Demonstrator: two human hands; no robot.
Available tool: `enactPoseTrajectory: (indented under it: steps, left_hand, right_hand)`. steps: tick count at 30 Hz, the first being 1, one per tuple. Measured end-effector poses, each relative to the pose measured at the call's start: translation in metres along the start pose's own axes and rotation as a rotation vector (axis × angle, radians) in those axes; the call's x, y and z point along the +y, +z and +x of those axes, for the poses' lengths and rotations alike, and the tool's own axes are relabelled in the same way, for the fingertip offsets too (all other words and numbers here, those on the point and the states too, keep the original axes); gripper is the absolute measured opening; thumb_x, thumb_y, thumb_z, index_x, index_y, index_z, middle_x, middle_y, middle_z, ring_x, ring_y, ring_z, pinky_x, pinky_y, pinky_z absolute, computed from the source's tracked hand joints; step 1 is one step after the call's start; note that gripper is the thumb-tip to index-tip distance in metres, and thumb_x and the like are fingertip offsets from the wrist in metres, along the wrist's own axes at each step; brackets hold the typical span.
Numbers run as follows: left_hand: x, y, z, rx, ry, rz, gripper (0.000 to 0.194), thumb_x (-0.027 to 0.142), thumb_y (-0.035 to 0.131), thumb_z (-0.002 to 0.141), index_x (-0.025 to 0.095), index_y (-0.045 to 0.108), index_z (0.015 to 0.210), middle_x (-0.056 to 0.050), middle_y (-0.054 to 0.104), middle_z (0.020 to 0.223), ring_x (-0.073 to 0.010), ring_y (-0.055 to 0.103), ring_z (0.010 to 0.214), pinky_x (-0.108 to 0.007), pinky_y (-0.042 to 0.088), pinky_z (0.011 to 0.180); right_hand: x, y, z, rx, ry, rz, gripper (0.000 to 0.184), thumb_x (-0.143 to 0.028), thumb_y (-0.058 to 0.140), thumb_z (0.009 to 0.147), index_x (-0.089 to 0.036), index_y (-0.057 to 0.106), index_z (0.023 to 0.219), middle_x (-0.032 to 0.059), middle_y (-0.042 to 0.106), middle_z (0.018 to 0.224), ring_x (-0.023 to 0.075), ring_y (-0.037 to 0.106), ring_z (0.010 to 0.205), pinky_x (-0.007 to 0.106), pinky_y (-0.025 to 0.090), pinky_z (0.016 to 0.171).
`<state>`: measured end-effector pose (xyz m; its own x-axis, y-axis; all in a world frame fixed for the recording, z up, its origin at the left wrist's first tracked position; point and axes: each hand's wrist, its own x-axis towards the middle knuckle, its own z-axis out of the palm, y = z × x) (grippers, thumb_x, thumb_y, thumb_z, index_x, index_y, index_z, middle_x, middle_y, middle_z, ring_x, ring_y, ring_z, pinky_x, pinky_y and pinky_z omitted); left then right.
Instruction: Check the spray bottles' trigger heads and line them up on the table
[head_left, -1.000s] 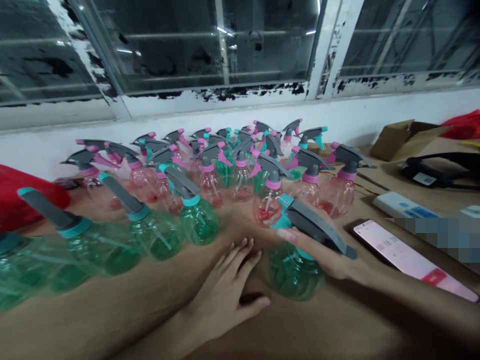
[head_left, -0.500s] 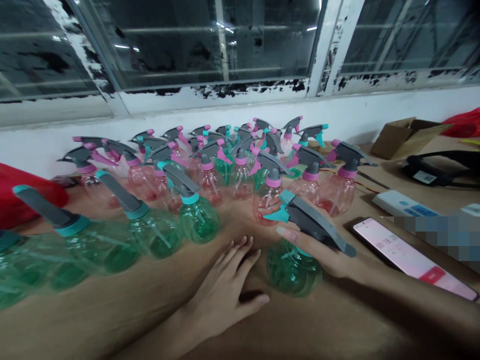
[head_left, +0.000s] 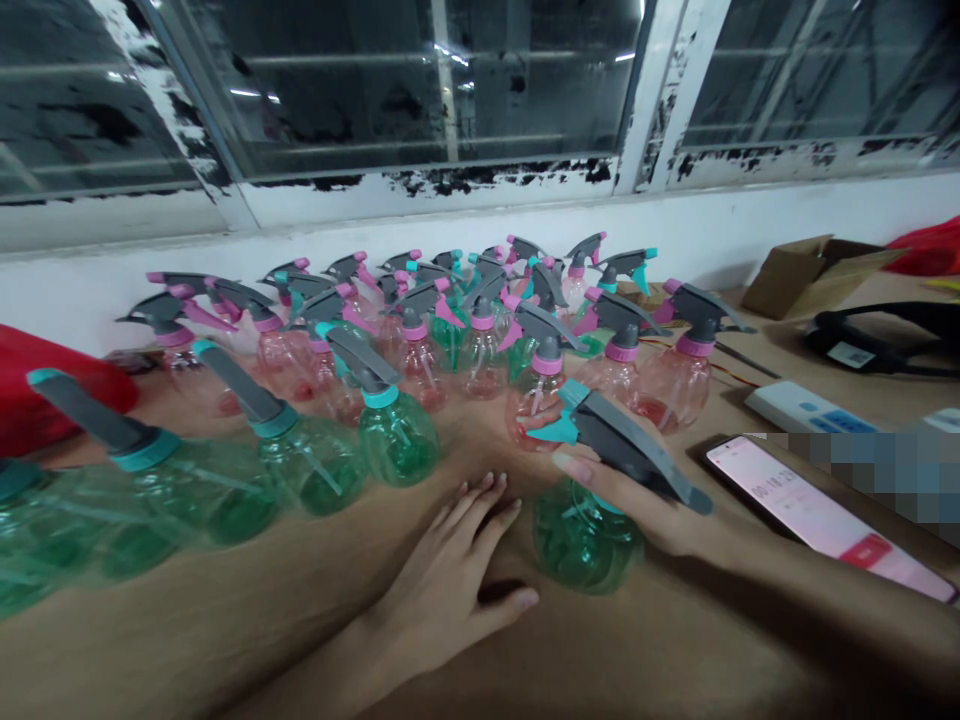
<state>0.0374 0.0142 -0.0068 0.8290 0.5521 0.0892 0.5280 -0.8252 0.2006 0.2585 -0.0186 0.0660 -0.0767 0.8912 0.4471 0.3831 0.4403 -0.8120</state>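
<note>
My right hand [head_left: 645, 500] is wrapped round the neck of a green spray bottle [head_left: 581, 545], below its grey head with turquoise nozzle and trigger. The bottle is upright at the table's near side; its nozzle points left. My left hand [head_left: 457, 575] lies flat on the brown table [head_left: 315, 620], fingers stretched out, just left of that bottle and holding nothing. Beyond my left fingertips stands another green spray bottle [head_left: 397, 440]. A pink spray bottle [head_left: 525, 405] stands right behind the held one. Part of my right fingers is hidden behind the bottle's head.
Several green bottles [head_left: 307, 465] line the left side; several pink and green ones crowd toward the wall [head_left: 697, 230]. At right lie a phone [head_left: 817, 510] with a running timer, a white device [head_left: 810, 408], a black strap [head_left: 885, 340] and a cardboard box [head_left: 814, 275]. Red bags [head_left: 52, 390] edge the left.
</note>
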Motion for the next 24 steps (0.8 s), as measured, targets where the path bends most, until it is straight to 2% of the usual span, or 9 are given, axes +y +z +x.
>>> enactPoseTrajectory:
  steps: [4, 8, 13, 18, 24]
  left_hand:
    - [0.0, -0.0013, 0.0002, -0.019, -0.001, 0.004, 0.07, 0.059, 0.05, 0.088, 0.016, 0.034, 0.141, -0.012, 0.027, 0.15, -0.0313, 0.024, 0.137, -0.05, 0.026, 0.109]
    - [0.0001, -0.0012, 0.0001, -0.011, 0.0, 0.004, 0.07, 0.059, 0.05, 0.089, 0.017, 0.033, 0.142, -0.011, 0.029, 0.15, -0.0309, 0.025, 0.137, -0.05, 0.026, 0.109]
    - [-0.0001, -0.0004, 0.0, -0.009, 0.001, -0.009, 0.07, 0.058, 0.051, 0.088, 0.016, 0.033, 0.142, -0.012, 0.025, 0.151, -0.0313, 0.02, 0.138, -0.05, 0.026, 0.109]
    - [-0.0003, -0.0008, 0.0005, -0.009, 0.007, -0.018, 0.07, 0.056, 0.052, 0.088, 0.015, 0.034, 0.141, -0.013, 0.024, 0.151, -0.0316, 0.02, 0.138, -0.051, 0.026, 0.109]
    - [0.0011, -0.003, 0.0001, -0.031, -0.005, -0.013, 0.068, 0.056, 0.052, 0.089, 0.015, 0.035, 0.141, -0.012, 0.025, 0.151, -0.031, 0.018, 0.139, -0.05, 0.026, 0.109]
  right_hand:
    - [0.0004, -0.0005, 0.0005, 0.007, -0.006, -0.025, 0.015, -0.038, 0.057, 0.082, -0.024, 0.054, 0.083, -0.0015, 0.052, 0.068, 0.0151, 0.053, 0.059, 0.03, 0.044, 0.054]
    - [0.0008, -0.0005, 0.001, -0.003, -0.009, -0.016, 0.017, -0.037, 0.058, 0.082, -0.024, 0.055, 0.092, -0.0011, 0.054, 0.071, 0.015, 0.054, 0.061, 0.03, 0.045, 0.055]
    - [0.0004, -0.0002, 0.0006, -0.002, -0.009, 0.0, 0.015, -0.036, 0.058, 0.081, -0.024, 0.053, 0.088, -0.0014, 0.052, 0.071, 0.0149, 0.053, 0.061, 0.03, 0.044, 0.056]
    - [-0.0002, -0.0007, 0.0008, -0.019, 0.007, 0.047, 0.017, -0.036, 0.058, 0.082, -0.024, 0.053, 0.093, -0.001, 0.052, 0.074, 0.0155, 0.052, 0.064, 0.032, 0.045, 0.059]
    - [-0.0016, -0.0012, 0.0008, -0.011, -0.006, -0.023, 0.016, -0.038, 0.056, 0.082, -0.024, 0.055, 0.09, -0.0007, 0.053, 0.071, 0.0159, 0.052, 0.062, 0.032, 0.044, 0.057]
